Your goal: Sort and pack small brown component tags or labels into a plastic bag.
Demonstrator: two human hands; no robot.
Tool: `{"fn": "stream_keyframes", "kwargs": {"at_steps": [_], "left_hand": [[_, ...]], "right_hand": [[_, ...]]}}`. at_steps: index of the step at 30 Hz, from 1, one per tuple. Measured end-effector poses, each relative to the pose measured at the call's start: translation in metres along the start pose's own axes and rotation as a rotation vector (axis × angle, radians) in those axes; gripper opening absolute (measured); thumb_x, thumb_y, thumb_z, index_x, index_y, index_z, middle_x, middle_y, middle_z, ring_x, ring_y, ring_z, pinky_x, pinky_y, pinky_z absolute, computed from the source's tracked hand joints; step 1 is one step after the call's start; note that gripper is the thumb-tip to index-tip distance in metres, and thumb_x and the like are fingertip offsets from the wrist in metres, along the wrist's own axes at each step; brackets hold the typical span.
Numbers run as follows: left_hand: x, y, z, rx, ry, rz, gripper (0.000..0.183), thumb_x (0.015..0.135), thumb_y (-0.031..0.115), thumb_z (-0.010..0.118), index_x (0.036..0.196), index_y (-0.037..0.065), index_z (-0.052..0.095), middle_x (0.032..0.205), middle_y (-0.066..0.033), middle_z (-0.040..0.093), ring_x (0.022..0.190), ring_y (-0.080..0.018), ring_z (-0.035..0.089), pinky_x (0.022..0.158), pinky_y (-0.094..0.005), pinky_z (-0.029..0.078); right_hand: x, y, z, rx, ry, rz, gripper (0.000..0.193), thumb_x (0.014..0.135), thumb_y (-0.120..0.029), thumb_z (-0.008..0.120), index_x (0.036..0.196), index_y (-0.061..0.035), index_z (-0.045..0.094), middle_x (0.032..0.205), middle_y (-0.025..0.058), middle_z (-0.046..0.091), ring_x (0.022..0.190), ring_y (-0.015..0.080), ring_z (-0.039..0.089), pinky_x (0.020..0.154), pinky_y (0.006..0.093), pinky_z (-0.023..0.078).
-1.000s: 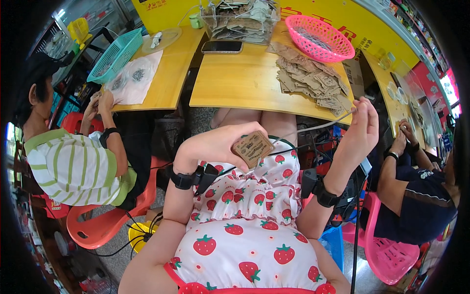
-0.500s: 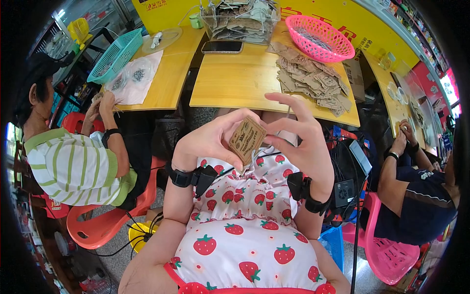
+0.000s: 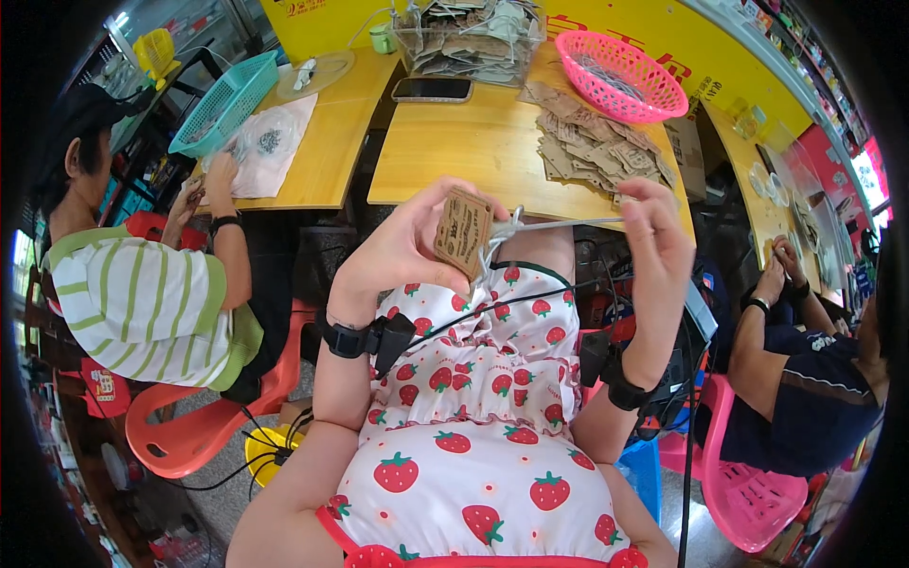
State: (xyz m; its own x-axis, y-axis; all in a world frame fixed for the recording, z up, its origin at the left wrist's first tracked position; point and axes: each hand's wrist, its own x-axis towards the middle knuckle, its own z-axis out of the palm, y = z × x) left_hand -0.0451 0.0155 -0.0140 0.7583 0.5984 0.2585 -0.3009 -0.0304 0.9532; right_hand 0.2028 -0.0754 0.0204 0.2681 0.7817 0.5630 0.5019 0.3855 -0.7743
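Observation:
My left hand grips a small stack of brown printed cardboard tags by its edges, above my lap. Pale strings hang in a loose bunch at the stack's right edge. One grey-white string runs taut from there to my right hand, which pinches its far end between thumb and fingers. Beyond my hands, a spread pile of similar brown tags lies on the right part of the wooden table.
A pink basket with strings stands behind the pile. A clear bin of tags and a phone are at the back. Co-workers sit left and right. A teal basket stands on the left table.
My right hand has moved right, drawing the string out straight from the stack. My left hand has turned the tags slightly and shifted a little left. The left co-worker's hands have moved apart.

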Motion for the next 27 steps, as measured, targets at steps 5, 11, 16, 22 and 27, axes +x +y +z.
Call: {"fn": "stream_keyframes", "kwargs": {"at_steps": [5, 11, 16, 22, 27], "left_hand": [[0.002, -0.004, 0.000, -0.023, 0.069, 0.007, 0.079, 0.057, 0.005, 0.087, 0.123, 0.006, 0.044, 0.126, -0.0141, 0.051, 0.120, -0.0216, 0.048, 0.097, -0.0314, 0.040], [0.006, -0.011, 0.001, 0.038, 0.107, -0.038, 0.075, 0.060, -0.001, 0.084, 0.123, 0.008, 0.043, 0.127, -0.0129, 0.051, 0.121, -0.0213, 0.047, 0.096, -0.0314, 0.043], [0.007, -0.009, 0.004, 0.029, 0.085, -0.060, 0.072, 0.062, -0.003, 0.082, 0.123, 0.008, 0.043, 0.128, -0.0119, 0.051, 0.122, -0.0195, 0.046, 0.096, -0.0316, 0.044], [0.007, -0.002, 0.016, 0.177, 0.117, -0.028, 0.073, 0.063, -0.004, 0.081, 0.124, 0.008, 0.043, 0.125, -0.0086, 0.052, 0.118, -0.0159, 0.049, 0.094, -0.0292, 0.044], [0.007, 0.010, 0.041, 0.347, 0.222, -0.017, 0.070, 0.065, -0.003, 0.080, 0.125, 0.006, 0.045, 0.118, -0.0055, 0.054, 0.111, -0.0131, 0.054, 0.094, -0.0294, 0.044]], "right_hand": [[-0.003, 0.012, -0.014, 0.753, -0.031, 0.137, 0.015, 0.089, -0.012, 0.060, 0.078, -0.0022, 0.061, 0.102, 0.0088, 0.061, 0.092, 0.0167, 0.054, 0.096, 0.0325, 0.039], [-0.008, 0.018, -0.009, 1.392, -0.123, -0.014, 0.033, 0.088, -0.032, 0.064, 0.101, -0.0024, 0.061, 0.112, 0.0106, 0.054, 0.099, 0.0199, 0.052, 0.105, 0.0406, 0.033], [-0.008, 0.019, -0.010, 1.634, 0.112, -0.021, 0.034, 0.090, -0.020, 0.061, 0.118, 0.0003, 0.057, 0.119, 0.0150, 0.054, 0.095, 0.0165, 0.054, 0.098, 0.0359, 0.040], [-0.006, -0.004, 0.003, 0.706, 0.150, -0.070, 0.035, 0.089, 0.004, 0.053, 0.124, 0.0060, 0.053, 0.128, 0.0202, 0.053, 0.080, 0.0139, 0.062, 0.074, 0.0228, 0.050], [-0.007, -0.008, 0.017, 0.514, -0.091, 0.018, 0.028, 0.084, 0.010, 0.058, 0.112, 0.0074, 0.057, 0.113, 0.0160, 0.061, 0.083, 0.0161, 0.066, 0.076, 0.0246, 0.052]]}}
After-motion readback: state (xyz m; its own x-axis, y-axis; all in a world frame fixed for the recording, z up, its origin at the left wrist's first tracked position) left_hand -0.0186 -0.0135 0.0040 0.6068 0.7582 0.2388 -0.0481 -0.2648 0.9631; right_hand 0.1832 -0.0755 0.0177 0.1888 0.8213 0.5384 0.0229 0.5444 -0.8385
